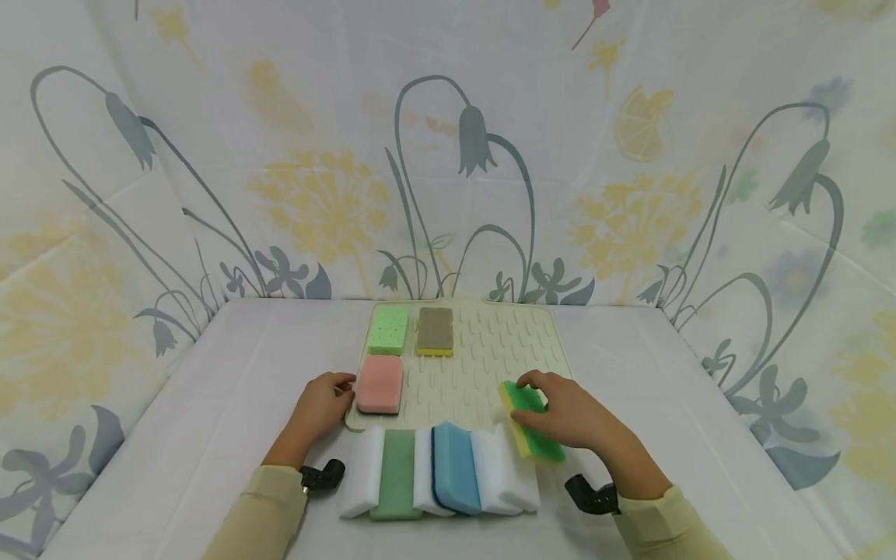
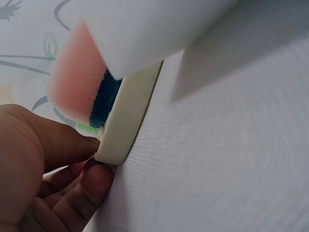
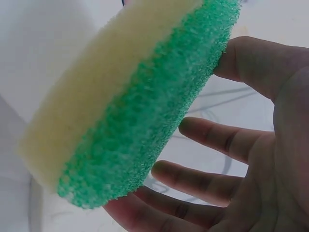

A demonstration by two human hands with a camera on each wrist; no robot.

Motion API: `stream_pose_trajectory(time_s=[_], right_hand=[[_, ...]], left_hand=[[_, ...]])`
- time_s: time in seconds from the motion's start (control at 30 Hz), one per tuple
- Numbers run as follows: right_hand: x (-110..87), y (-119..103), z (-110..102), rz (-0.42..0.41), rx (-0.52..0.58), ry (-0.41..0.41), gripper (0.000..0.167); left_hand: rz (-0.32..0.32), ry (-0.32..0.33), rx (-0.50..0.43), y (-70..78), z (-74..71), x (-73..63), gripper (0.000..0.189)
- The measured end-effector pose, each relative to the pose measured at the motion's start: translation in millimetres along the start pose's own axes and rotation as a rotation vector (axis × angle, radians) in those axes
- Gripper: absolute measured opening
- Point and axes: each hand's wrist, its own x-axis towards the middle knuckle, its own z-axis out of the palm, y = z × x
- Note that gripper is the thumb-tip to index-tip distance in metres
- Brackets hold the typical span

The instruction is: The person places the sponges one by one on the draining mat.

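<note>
My right hand holds a green-and-yellow sponge, tilted, above the front right corner of a cream mat. In the right wrist view, the thumb and fingertips are against the coarse green side of the sponge. My left hand pinches the mat's left edge, beside a pink sponge. In the left wrist view, the thumb lies on the rim of the mat with curled fingers below. The pink sponge shows a dark blue scrubbing layer there.
A light green sponge and a grey-topped yellow sponge lie on the mat's back left. In front of the mat leans a row with white sponges, a green sponge and a blue sponge. A floral cloth hangs behind.
</note>
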Motion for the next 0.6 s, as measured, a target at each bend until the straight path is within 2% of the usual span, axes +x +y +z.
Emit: stream_pose_trajectory(time_s=[0.6], right_hand=[[41.4, -14.6, -8.6, -0.033, -0.087, -0.002, 0.047]], left_hand=[[-0.008, -0.002, -0.010, 0.6, -0.9, -0.3, 0.035]])
